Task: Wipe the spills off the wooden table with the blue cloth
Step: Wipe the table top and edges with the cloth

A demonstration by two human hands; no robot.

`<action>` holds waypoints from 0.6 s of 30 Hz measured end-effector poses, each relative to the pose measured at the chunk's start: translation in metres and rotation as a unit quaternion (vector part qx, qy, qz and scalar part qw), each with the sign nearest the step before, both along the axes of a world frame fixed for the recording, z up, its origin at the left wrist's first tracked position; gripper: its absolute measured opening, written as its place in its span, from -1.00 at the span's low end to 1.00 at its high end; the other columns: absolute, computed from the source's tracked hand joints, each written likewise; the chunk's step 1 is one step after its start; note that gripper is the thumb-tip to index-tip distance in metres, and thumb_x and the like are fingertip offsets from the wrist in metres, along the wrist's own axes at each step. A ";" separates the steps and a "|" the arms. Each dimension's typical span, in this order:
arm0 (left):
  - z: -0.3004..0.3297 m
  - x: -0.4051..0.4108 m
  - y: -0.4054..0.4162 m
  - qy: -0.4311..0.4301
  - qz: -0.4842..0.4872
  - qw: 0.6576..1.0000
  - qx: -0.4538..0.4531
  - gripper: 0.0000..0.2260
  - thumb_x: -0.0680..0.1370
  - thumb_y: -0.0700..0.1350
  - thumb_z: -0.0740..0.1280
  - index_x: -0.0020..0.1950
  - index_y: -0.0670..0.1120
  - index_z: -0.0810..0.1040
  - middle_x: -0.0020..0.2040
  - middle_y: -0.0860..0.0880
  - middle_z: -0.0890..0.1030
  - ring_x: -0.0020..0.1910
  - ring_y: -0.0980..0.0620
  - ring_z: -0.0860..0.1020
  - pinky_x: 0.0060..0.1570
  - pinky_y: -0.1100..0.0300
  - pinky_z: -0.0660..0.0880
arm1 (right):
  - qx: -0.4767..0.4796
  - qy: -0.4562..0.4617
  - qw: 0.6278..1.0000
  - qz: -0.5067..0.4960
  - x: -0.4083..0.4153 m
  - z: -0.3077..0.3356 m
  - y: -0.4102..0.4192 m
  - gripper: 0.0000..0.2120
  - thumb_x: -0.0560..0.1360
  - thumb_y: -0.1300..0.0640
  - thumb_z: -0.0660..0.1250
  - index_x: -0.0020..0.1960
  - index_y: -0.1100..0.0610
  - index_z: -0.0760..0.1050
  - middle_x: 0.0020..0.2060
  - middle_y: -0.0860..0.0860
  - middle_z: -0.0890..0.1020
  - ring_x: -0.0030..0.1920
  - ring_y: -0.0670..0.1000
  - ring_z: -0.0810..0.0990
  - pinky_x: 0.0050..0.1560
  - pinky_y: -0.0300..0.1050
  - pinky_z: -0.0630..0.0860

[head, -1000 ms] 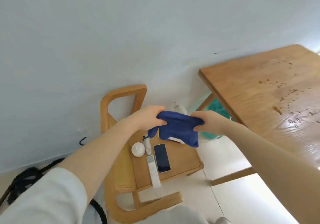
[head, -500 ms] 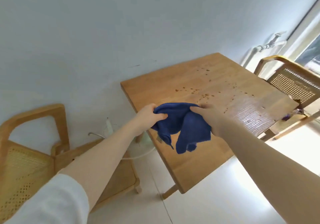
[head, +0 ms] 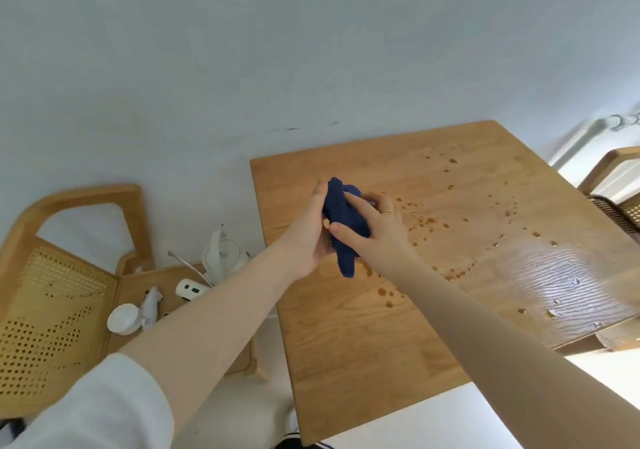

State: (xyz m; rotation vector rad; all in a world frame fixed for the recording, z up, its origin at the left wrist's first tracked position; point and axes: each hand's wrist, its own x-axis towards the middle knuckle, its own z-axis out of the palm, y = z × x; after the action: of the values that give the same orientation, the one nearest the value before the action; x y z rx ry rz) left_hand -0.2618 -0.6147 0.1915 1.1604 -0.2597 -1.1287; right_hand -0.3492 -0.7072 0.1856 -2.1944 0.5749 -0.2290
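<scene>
A moment ago the dark blue cloth [head: 341,221] was stretched and hanging loose between the two hands beside a low chair; now it is gathered into a compact bundle held above the light wooden table [head: 346,344], and the view has swung so that nearly the whole tabletop shows. That reads as the carry being over and the cloth being bunched into a wiping pad, with no wiping begun: the scattered brownish spill drops [head: 429,221] lie untouched across the middle and right of the top. The left hand [head: 308,237] cups the bundle from its left side, palm against the fabric and fingers reaching up along it, while the right hand [head: 372,232], a gold ring [head: 388,211] on one finger, presses in from the right with thumb and forefinger laid over the cloth, so both hands have hold of it. The bundle's long axis runs from its upper end, farther from the camera, down to a loose tail hanging nearer, close above the wood; whether that tail touches cannot be told. The nearest drops sit just right of the hands.
</scene>
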 end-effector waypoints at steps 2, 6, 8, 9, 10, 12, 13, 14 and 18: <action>0.000 0.005 -0.008 -0.002 -0.017 1.000 -0.010 -0.39 0.55 0.31 -0.07 0.38 -0.06 0.38 0.29 -0.10 0.52 0.21 -0.01 0.55 0.07 0.11 0.52 | 0.086 -0.033 0.996 0.006 0.010 -0.004 -0.005 -0.30 0.32 -0.25 0.35 0.38 -0.22 0.15 0.31 -0.09 0.33 0.30 -0.02 0.35 0.26 0.12 0.41; -0.006 0.019 -0.017 -0.040 -0.044 0.998 0.014 -0.35 0.54 0.30 -0.13 0.43 -0.07 0.32 0.32 -0.04 0.47 0.26 -0.02 0.50 0.19 0.10 0.46 | 0.311 -0.073 0.948 -0.006 0.025 -0.013 -0.030 -0.48 0.52 0.15 0.30 0.38 -0.16 0.20 0.18 -0.10 0.52 0.06 -0.12 0.57 -0.02 -0.15 0.58; -0.015 0.031 -0.014 -0.076 -0.050 0.993 0.079 -0.37 0.56 0.29 -0.14 0.40 -0.07 0.35 0.27 -0.01 0.50 0.23 0.02 0.51 0.23 0.13 0.41 | 0.371 -0.036 0.928 -0.013 0.035 -0.025 -0.042 -0.58 0.55 0.20 0.25 0.30 -0.18 0.32 0.14 -0.07 0.57 0.07 -0.03 0.59 0.04 -0.01 0.57; -0.020 0.036 -0.012 -0.111 -0.048 0.985 0.123 -0.39 0.57 0.27 -0.14 0.39 -0.06 0.38 0.26 0.00 0.51 0.23 0.05 0.50 0.25 0.15 0.38 | 0.382 -0.008 0.924 -0.015 0.042 -0.031 -0.046 -0.63 0.55 0.21 0.24 0.25 -0.17 0.36 0.12 -0.03 0.59 0.08 0.01 0.59 0.10 0.05 0.55; -0.026 0.041 -0.010 -0.158 -0.050 0.972 0.168 -0.43 0.58 0.24 -0.12 0.38 -0.04 0.39 0.27 0.02 0.51 0.24 0.08 0.48 0.28 0.16 0.35 | 0.374 0.021 0.927 -0.017 0.051 -0.036 -0.048 -0.67 0.55 0.21 0.24 0.21 -0.14 0.39 0.07 0.00 0.60 0.06 0.04 0.59 0.12 0.10 0.54; -0.044 0.050 -0.004 -0.274 -0.054 0.925 0.257 -0.51 0.59 0.21 -0.04 0.39 -0.01 0.38 0.34 0.06 0.46 0.31 0.10 0.42 0.33 0.15 0.31 | 0.332 0.057 0.941 -0.036 0.069 -0.045 -0.055 -0.72 0.56 0.22 0.21 0.22 -0.04 0.42 -0.12 0.02 0.63 -0.10 0.06 0.61 0.02 0.09 0.56; -0.054 0.054 0.000 -0.315 -0.046 0.902 0.292 -0.53 0.59 0.18 0.03 0.40 -0.01 0.36 0.36 0.07 0.44 0.33 0.09 0.40 0.34 0.13 0.31 | 0.312 0.055 0.947 -0.045 0.078 -0.045 -0.060 -0.72 0.56 0.22 0.19 0.24 -0.01 0.41 -0.22 0.02 0.61 -0.22 0.04 0.59 -0.13 0.01 0.57; -0.063 0.059 0.004 -0.335 -0.031 0.888 0.314 -0.56 0.59 0.13 0.10 0.41 -0.02 0.34 0.36 0.08 0.42 0.34 0.09 0.38 0.35 0.12 0.31 | 0.289 0.046 0.955 -0.046 0.088 -0.043 -0.065 -0.71 0.57 0.20 0.18 0.26 0.00 0.39 -0.28 0.01 0.59 -0.31 0.02 0.57 -0.26 -0.07 0.54; -0.092 0.076 0.018 -0.356 0.028 0.852 0.382 -0.47 0.55 0.02 0.27 0.47 -0.09 0.24 0.43 0.00 0.33 0.38 0.05 0.33 0.38 0.12 0.27 | 0.043 0.000 0.989 0.140 0.132 -0.045 -0.077 -0.58 0.53 0.04 0.23 0.38 -0.10 0.28 0.08 -0.04 0.59 0.08 -0.01 0.56 0.03 0.01 0.52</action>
State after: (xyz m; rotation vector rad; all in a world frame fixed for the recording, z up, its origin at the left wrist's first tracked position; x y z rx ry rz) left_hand -0.1855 -0.5972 0.0995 2.2826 -0.3479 -0.6960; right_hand -0.2170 -0.7841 0.1405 -2.1619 0.2650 -0.0535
